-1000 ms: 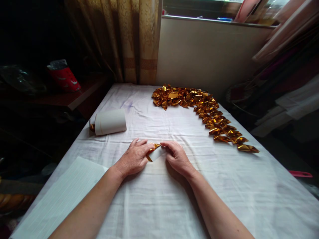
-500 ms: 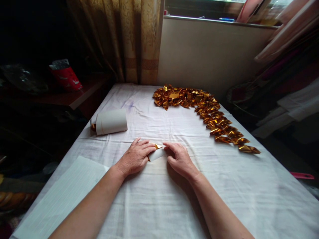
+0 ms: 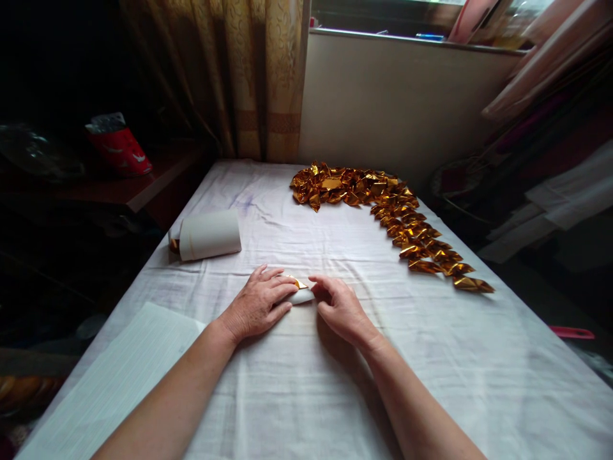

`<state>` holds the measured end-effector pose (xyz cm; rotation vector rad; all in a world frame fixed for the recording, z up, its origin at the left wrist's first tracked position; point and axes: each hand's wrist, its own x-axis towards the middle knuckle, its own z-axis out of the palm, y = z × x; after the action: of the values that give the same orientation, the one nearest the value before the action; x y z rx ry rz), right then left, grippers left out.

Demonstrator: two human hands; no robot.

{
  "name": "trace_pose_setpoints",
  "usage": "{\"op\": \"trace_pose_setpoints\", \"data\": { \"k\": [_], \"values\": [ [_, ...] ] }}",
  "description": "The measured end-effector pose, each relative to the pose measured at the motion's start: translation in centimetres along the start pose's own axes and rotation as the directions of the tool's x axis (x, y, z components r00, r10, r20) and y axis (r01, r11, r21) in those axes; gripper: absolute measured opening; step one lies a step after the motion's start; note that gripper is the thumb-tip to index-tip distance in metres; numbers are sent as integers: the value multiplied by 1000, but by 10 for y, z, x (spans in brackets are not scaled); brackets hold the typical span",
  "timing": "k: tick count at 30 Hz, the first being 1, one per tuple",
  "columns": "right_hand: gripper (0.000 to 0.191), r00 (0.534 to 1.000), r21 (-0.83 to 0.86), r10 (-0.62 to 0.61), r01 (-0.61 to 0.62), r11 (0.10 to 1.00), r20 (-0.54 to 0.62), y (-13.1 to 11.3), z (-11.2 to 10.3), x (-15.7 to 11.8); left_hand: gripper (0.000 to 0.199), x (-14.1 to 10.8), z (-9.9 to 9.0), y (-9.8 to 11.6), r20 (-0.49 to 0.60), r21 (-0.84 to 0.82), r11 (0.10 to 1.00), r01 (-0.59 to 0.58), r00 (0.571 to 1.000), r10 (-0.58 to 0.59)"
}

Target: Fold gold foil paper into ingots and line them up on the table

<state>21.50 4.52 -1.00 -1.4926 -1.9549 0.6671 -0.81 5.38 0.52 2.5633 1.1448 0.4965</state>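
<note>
A small piece of gold foil paper with a white back (image 3: 301, 296) lies near the middle of the cloth, folded or rolled into a narrow strip. Over its left part rests my left hand (image 3: 261, 300), fingers on top and thumb along the near edge, holding it down. My right hand (image 3: 342, 310) is curled at the strip's right end, with the end between thumb and forefinger. Beyond, a chain of folded gold foil pieces (image 3: 416, 225) bends along the back and right side of the table.
A white cloth (image 3: 287, 383) covers the table. On the left are a curled white sheet (image 3: 211, 234) with gold showing inside and a flat lined sheet (image 3: 124, 370). A red container (image 3: 119, 151) stands on a dark side table. Curtains (image 3: 239, 76) hang behind.
The white side of the paper has become narrower as its near edge was turned up. My left thumb has shifted along that edge. The view has moved slightly.
</note>
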Motion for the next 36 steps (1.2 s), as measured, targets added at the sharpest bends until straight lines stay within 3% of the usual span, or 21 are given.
{"op": "trace_pose_setpoints", "data": {
  "k": [3,9,14,17,27,36],
  "values": [
    [44,996,4,-82,82,997,-28,6,2,0,34,0,0,0,-6,7,1000,-8,1000,8],
    [18,949,-165,-312,301,939,-46,13,5,3,30,0,1,-1,-13,-3,1000,3,1000,-3],
    [15,891,-259,-453,447,856,37,5,-5,1,29,0,1,-4,-56,16,1000,-18,998,19],
    [17,867,-229,-491,498,836,89,1,-7,1,26,0,1,-5,-69,53,998,-36,997,40],
    [10,928,-84,-371,373,924,38,6,5,11,23,-2,-1,2,-13,65,997,-49,999,50],
    [8,930,-7,-367,367,930,-22,7,10,13,22,-4,1,3,-23,31,999,-32,999,33]
  ]
}}
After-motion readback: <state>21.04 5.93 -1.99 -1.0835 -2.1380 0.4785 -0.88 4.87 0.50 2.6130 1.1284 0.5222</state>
